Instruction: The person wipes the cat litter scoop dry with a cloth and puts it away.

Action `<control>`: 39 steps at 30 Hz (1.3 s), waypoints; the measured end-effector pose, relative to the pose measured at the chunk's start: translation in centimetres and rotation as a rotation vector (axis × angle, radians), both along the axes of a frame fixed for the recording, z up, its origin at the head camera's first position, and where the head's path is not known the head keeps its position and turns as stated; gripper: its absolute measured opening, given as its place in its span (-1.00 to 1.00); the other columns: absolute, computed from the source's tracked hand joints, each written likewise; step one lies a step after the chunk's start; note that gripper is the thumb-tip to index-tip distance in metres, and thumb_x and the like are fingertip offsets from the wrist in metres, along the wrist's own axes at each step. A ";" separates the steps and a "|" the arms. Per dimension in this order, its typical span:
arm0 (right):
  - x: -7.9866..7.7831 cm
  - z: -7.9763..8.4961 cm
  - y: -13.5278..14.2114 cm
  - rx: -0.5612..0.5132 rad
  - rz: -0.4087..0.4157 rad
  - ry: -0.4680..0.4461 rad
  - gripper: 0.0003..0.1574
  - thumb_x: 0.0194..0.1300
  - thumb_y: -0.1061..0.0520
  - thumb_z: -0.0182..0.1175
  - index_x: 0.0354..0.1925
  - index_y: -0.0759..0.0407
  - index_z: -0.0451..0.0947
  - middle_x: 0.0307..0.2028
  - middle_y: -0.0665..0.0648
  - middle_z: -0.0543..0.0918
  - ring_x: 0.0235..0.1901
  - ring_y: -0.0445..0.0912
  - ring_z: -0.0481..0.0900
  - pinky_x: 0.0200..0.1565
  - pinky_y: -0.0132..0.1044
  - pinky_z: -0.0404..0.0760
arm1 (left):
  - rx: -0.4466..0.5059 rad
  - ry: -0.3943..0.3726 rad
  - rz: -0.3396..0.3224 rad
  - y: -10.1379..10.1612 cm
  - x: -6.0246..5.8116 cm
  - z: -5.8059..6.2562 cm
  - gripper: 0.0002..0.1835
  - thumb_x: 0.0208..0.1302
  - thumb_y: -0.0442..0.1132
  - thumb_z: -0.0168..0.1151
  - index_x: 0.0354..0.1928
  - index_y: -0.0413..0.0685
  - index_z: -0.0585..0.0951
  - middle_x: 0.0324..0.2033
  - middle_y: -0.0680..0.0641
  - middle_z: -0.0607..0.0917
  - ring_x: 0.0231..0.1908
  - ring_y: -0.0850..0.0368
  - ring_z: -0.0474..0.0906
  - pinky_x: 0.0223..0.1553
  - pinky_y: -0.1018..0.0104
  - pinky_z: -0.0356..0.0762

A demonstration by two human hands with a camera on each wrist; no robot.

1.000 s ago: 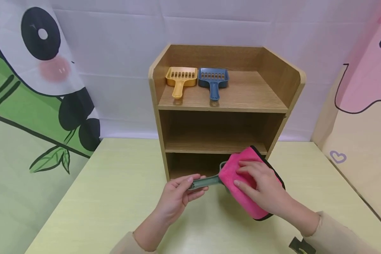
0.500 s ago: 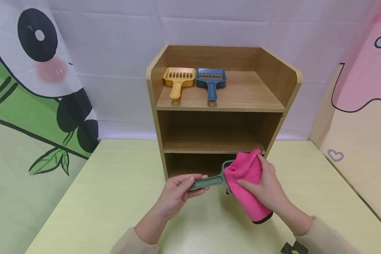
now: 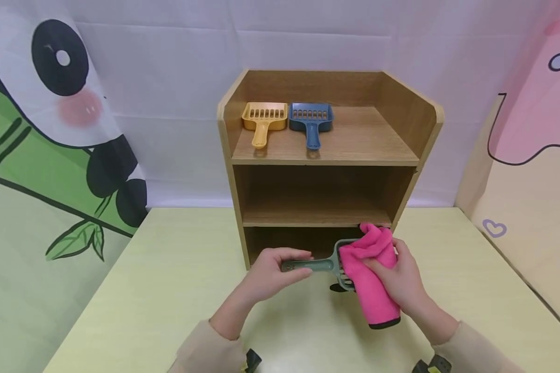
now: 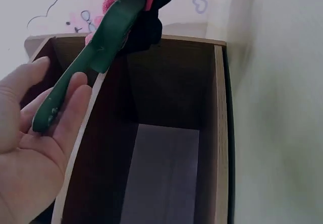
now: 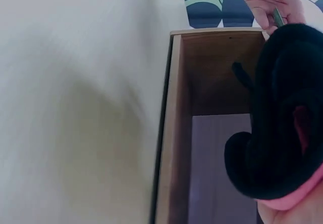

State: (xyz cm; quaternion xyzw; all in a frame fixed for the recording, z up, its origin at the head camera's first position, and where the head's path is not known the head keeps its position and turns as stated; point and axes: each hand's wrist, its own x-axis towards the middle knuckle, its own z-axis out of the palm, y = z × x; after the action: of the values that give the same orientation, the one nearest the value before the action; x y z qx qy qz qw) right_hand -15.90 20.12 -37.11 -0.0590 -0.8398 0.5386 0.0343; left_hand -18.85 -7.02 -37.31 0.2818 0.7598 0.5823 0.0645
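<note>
- The green scoop (image 3: 324, 265) is held up in front of the low part of the wood shelf (image 3: 373, 135), with its handle toward the left hand (image 3: 270, 272) and its slotted end toward the right hand (image 3: 401, 280).
- The left hand has its fingers almost straight, and the end of the handle lies across them. In the left wrist view the thumb stands apart from the handle, so the hand is not wrapped tight around it.
- The right hand grips the pink cloth (image 3: 373, 280), with the thumb on the near side. The tips of its other fingers are hidden.
- The cloth is bunched up against the slotted end of the green scoop and covers the right part of it. The slots on the left part show.
- The cloth has a black edge, and its bottom end hangs down below the green scoop.
- On the top of the shelf sit a yellow scoop (image 3: 262, 124) and a blue scoop (image 3: 312, 126), side by side, with the yellow one on the left. Both handles point to the front.
- The shelf stands on the pale worktop (image 3: 177, 274).
- Behind it is a white sheet (image 3: 182, 119). A big black eye (image 3: 51, 67) is drawn at the left, and a small purple heart (image 3: 494, 228) at the right.
</note>
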 end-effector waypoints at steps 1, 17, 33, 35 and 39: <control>0.0 -0.2 0.0 -0.004 -0.004 0.003 -0.18 0.25 0.03 0.25 0.31 0.24 0.09 -0.03 0.34 0.50 -0.33 -0.10 0.61 -0.34 -0.32 0.63 | -0.077 0.054 0.012 0.3 -0.1 0.1 -0.63 0.12 -0.19 0.38 -0.01 -0.13 0.66 -0.18 -0.10 0.74 -0.34 0.15 0.62 -0.32 0.43 0.59; -2.0 -2.7 -0.2 -0.111 -0.167 0.080 -0.70 0.39 0.06 0.06 -0.12 0.31 0.45 -0.63 -0.01 0.44 -0.65 -0.20 0.47 -0.58 -0.32 0.55 | -0.350 0.454 0.119 2.2 -1.7 -0.2 -0.67 0.07 -0.11 0.41 -0.13 -0.09 0.71 -0.30 0.01 0.74 -0.40 0.26 0.54 -0.34 0.51 0.51; -1.8 -3.2 1.2 -0.374 0.144 0.037 -0.33 0.48 -0.08 -0.12 0.34 0.30 0.08 -0.18 -0.28 0.57 -0.18 -0.36 0.59 -0.14 -0.46 0.61 | -0.269 0.329 0.078 0.0 -0.8 1.0 -0.79 0.03 -0.20 0.44 -0.27 -0.08 0.75 -0.44 0.04 0.72 -0.55 0.39 0.40 -0.51 0.52 0.45; -1.9 -3.0 1.5 -0.296 0.220 0.049 -0.36 0.48 -0.01 -0.10 0.34 0.34 0.08 -0.15 -0.23 0.55 -0.18 -0.36 0.57 -0.16 -0.46 0.61 | -0.271 0.282 0.050 -0.1 -0.8 1.1 -0.78 0.02 -0.19 0.45 -0.25 -0.06 0.75 -0.42 0.05 0.72 -0.54 0.38 0.40 -0.51 0.50 0.45; -2.2 -2.7 1.5 -0.131 0.355 0.117 -0.35 0.30 0.15 0.17 0.28 0.25 0.22 -0.05 -0.05 0.56 -0.14 -0.29 0.57 -0.15 -0.41 0.61 | -0.299 0.221 0.017 0.1 -1.2 1.2 -0.77 0.01 -0.18 0.46 -0.23 -0.01 0.75 -0.45 0.11 0.70 -0.53 0.34 0.38 -0.52 0.49 0.42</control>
State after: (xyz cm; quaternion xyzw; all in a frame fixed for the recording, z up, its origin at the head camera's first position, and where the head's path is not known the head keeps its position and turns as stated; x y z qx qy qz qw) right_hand -18.15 21.64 -39.82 0.1192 -0.7967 0.5923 -0.0163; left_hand -20.02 -6.91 -36.14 0.3247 0.8429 0.4288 0.0169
